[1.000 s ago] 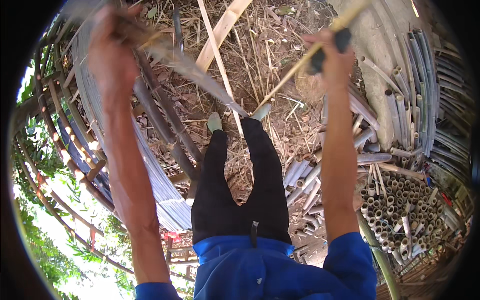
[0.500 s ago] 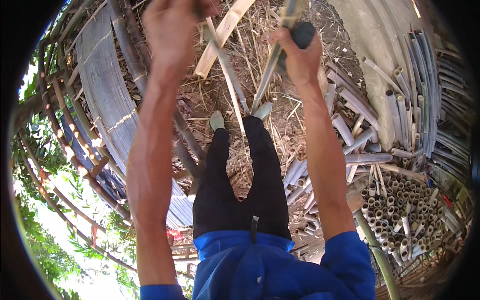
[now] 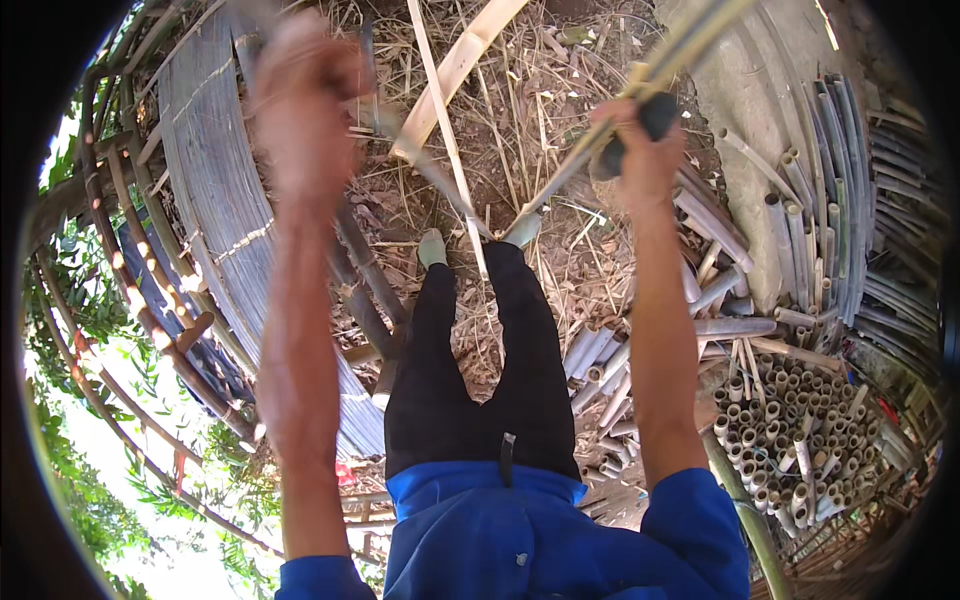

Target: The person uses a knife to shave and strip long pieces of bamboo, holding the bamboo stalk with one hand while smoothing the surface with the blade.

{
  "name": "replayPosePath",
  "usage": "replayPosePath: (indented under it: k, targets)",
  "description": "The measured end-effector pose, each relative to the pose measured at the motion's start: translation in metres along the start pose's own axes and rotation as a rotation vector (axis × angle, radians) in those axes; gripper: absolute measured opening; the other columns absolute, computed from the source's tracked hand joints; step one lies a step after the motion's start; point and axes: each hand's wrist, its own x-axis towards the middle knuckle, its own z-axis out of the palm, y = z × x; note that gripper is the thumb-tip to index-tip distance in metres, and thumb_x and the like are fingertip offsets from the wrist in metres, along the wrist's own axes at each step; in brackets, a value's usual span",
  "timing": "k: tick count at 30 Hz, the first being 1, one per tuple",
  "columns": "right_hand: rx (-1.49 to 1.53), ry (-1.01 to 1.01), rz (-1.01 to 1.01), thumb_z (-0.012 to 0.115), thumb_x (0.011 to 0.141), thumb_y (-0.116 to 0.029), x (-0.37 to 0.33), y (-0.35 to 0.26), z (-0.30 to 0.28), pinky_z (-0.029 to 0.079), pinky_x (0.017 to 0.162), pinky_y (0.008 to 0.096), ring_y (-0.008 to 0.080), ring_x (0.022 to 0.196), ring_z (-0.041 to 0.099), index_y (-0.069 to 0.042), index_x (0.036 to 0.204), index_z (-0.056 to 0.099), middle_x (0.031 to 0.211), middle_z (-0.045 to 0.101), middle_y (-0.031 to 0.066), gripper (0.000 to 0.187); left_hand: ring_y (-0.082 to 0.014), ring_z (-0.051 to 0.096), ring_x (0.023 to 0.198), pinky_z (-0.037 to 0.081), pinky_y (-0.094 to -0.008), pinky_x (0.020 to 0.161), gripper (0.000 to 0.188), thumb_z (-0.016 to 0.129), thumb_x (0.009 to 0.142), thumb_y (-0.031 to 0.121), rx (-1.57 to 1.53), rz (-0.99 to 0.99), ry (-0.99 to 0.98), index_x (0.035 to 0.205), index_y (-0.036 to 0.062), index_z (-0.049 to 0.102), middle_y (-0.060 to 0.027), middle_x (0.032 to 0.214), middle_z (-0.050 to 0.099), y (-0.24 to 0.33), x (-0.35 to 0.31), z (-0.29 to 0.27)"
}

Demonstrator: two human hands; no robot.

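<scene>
My left hand [image 3: 305,110], smeared by motion, is closed at the upper left around the end of a thin bamboo strip [image 3: 438,178]. That strip slants down to my feet. My right hand [image 3: 648,150], at the upper right, grips a second bamboo strip [image 3: 565,170] with a dark pad [image 3: 657,116] between palm and strip. The two strips spread in a V, their lower ends close together by my right shoe [image 3: 522,229]; whether they are joined there I cannot tell. A pale narrow strip [image 3: 440,100] and a wider split bamboo piece [image 3: 460,70] lie between my hands.
Cut bamboo tubes [image 3: 715,225] lie on the right, beside a bundle of tubes [image 3: 790,445] showing their open ends. A slatted bamboo panel [image 3: 205,150] and a pole frame [image 3: 140,290] stand on the left. Shavings and dry leaves [image 3: 570,270] cover the ground.
My hands have moved further apart, the left one leftward and the right one rightward and slightly down. The V between the two strips has widened.
</scene>
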Motion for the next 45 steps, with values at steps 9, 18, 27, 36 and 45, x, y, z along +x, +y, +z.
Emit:
replayPosePath:
  k: [9, 18, 27, 36, 45]
  targets:
    - [-0.084, -0.111, 0.089, 0.093, 0.078, -0.025, -0.042, -0.023, 0.051, 0.053, 0.066, 0.0252, 0.0100, 0.075, 0.066, -0.004, 0.100, 0.060, 0.087, 0.073, 0.0025, 0.045, -0.0116, 0.068, 0.095, 0.055, -0.0257, 0.079, 0.031, 0.065, 0.103, 0.016, -0.270, -0.010, -0.204, 0.130, 0.0008, 0.065, -0.0076, 0.107, 0.074, 0.038, -0.053, 0.119]
    - [-0.064, -0.102, -0.221, 0.088, 0.080, -0.009, -0.011, -0.099, 0.060, 0.052, 0.068, 0.0262, 0.0101, 0.075, 0.064, -0.003, 0.102, 0.061, 0.088, 0.070, 0.0008, 0.035, -0.0190, 0.066, 0.095, 0.054, -0.0332, 0.085, 0.056, 0.071, 0.097, 0.036, -0.061, 0.211, -0.377, 0.137, -0.0017, 0.057, -0.0125, 0.108, 0.069, 0.094, -0.053, 0.126]
    - [0.235, -0.247, 0.006, 0.079, 0.092, -0.017, 0.019, -0.246, 0.133, 0.060, 0.076, 0.0350, 0.0225, 0.085, 0.072, 0.005, 0.115, 0.062, 0.099, 0.071, 0.0133, 0.035, -0.0259, 0.070, 0.065, 0.052, -0.0409, 0.059, 0.054, 0.077, 0.090, 0.049, 0.567, 0.015, 0.085, 0.103, -0.0033, 0.069, -0.0187, 0.072, 0.070, 0.003, -0.142, 0.053]
    - [0.230, -0.607, 0.275, 0.076, 0.095, -0.025, -0.002, -0.209, 0.253, 0.061, 0.081, 0.0431, 0.0255, 0.097, 0.071, 0.005, 0.126, 0.059, 0.111, 0.071, 0.0137, 0.047, -0.0207, 0.066, 0.057, 0.051, -0.0396, 0.055, 0.059, 0.083, 0.081, 0.055, 0.582, -0.106, 0.519, 0.094, -0.0015, 0.073, -0.0156, 0.064, 0.067, 0.056, -0.179, -0.065]
    - [-0.382, -0.656, 0.600, 0.075, 0.093, -0.017, -0.095, -0.071, 0.227, 0.068, 0.071, 0.0392, 0.0288, 0.102, 0.073, 0.007, 0.120, 0.060, 0.117, 0.071, 0.0213, 0.039, -0.0351, 0.075, 0.076, 0.056, -0.0481, 0.071, 0.068, 0.073, 0.081, 0.067, 0.870, -0.527, 0.754, 0.092, 0.0004, 0.077, -0.0240, 0.081, 0.074, 0.001, -0.266, -0.355]
